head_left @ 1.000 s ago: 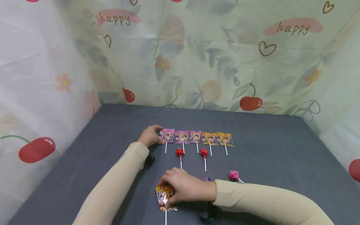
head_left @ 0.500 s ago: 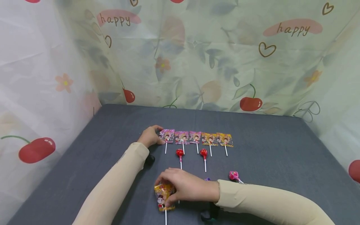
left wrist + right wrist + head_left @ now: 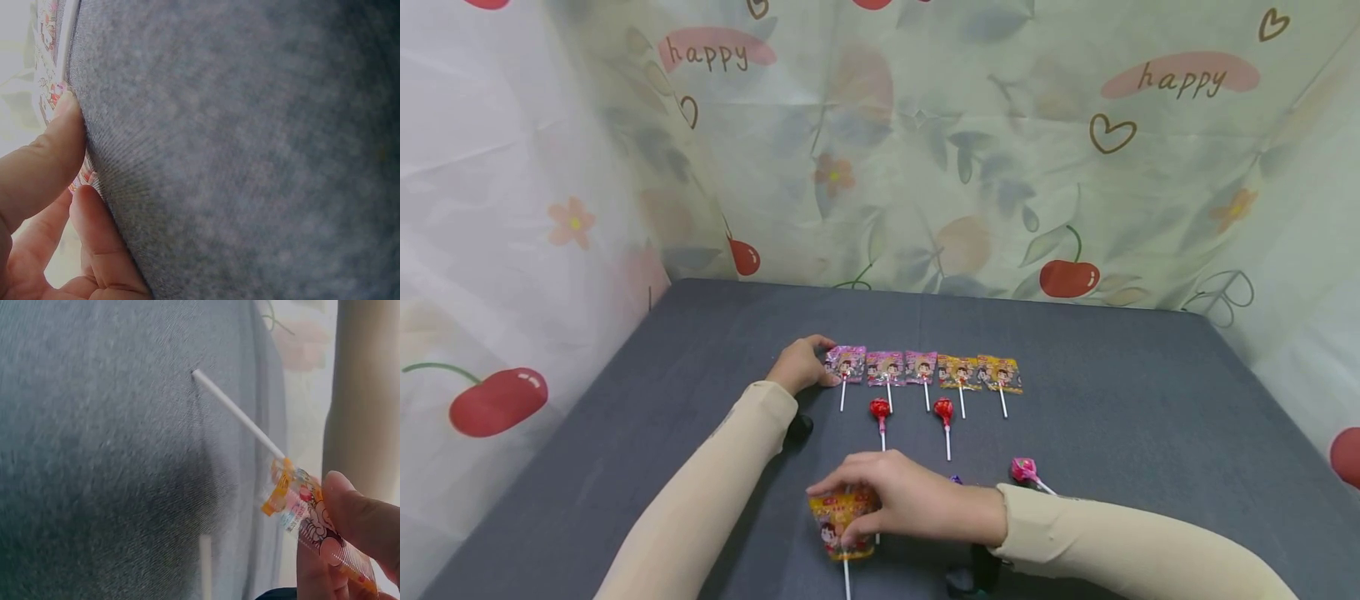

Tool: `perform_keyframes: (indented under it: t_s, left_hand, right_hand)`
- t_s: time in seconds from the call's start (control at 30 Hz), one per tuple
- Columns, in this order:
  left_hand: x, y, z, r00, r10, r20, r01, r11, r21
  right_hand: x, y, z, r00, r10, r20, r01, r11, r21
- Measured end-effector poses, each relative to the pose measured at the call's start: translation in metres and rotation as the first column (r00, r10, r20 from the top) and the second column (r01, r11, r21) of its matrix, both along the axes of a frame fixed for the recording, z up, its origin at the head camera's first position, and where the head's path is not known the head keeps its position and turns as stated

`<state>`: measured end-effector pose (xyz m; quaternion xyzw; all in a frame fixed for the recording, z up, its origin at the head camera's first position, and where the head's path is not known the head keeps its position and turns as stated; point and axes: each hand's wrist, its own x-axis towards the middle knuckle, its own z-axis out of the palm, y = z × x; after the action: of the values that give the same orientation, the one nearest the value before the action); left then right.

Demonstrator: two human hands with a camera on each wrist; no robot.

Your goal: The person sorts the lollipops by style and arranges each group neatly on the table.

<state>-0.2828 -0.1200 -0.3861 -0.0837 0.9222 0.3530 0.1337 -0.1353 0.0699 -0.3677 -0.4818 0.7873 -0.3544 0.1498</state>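
My left hand (image 3: pixel 803 365) is at the left end of a row, its thumb and forefinger gripping the corners of a flat purple-wrapped lollipop (image 3: pixel 850 363). Up close in the left wrist view, the thumb lies against the wrapper (image 3: pixel 51 97) beside its white stick. Nearer to me, my right hand (image 3: pixel 917 500) pinches an orange-wrapped lollipop (image 3: pixel 831 529) between thumb and fingers, stick pointing toward me. That stick (image 3: pixel 237 414) slants over the grey cloth in the right wrist view. Another white stick (image 3: pixel 877 539) shows from under the right hand; its candy end is hidden.
Right of the left hand, two more purple packets (image 3: pixel 885 367) and two orange packets (image 3: pixel 997 372) continue the row. Below it lie two red round lollipops (image 3: pixel 943 408). A pink lollipop (image 3: pixel 1024 469) and a part-hidden purple wrapper (image 3: pixel 956 479) lie by the right sleeve (image 3: pixel 1097 533).
My right hand has shifted slightly right, and the orange-wrapped lollipop in it has tilted a little, its stick now angling right. The left hand stays at the purple-wrapped lollipop.
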Motion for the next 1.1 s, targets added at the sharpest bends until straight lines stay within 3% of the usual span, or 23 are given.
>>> perform_keyframes:
  t_s: [0.17,0.3,0.4,0.57,0.67,0.87,1.1]
  left_hand:
    - [0.0,0.0,0.0,1.0,0.002,0.007,-0.002,1.0,0.004]
    - [0.0,0.0,0.0,1.0,-0.001,0.01,0.001,1.0,0.008]
    - [0.0,0.0,0.0,1.0,-0.002,0.011,0.002,1.0,0.012]
    - [0.0,-0.001,0.001,1.0,-0.007,0.011,0.006,1.0,0.015]
    - [0.001,-0.001,0.001,1.0,-0.011,0.008,0.011,1.0,0.006]
    - [0.0,0.0,0.001,1.0,-0.004,0.018,0.004,1.0,0.003]
    - [0.001,0.0,0.003,1.0,-0.003,0.026,0.003,1.0,0.013]
  right_hand:
    - [0.005,0.003,0.001,0.999,0.02,0.026,-0.018,0.998,-0.055]
    - [0.011,0.007,0.007,0.999,0.026,-0.024,-0.028,0.995,-0.091]
    - [0.015,0.012,0.016,1.0,-0.007,-0.014,0.005,0.993,-0.114]
    - [0.018,0.022,0.038,0.994,-0.084,0.068,0.093,0.985,-0.142]
    - [0.017,0.029,0.051,0.992,-0.119,0.051,0.127,0.975,-0.181]
    - [0.012,0.045,0.072,0.977,-0.212,0.031,0.212,0.939,-0.27]
    - [-0.002,0.067,0.091,0.921,-0.384,0.066,0.382,0.857,-0.345]
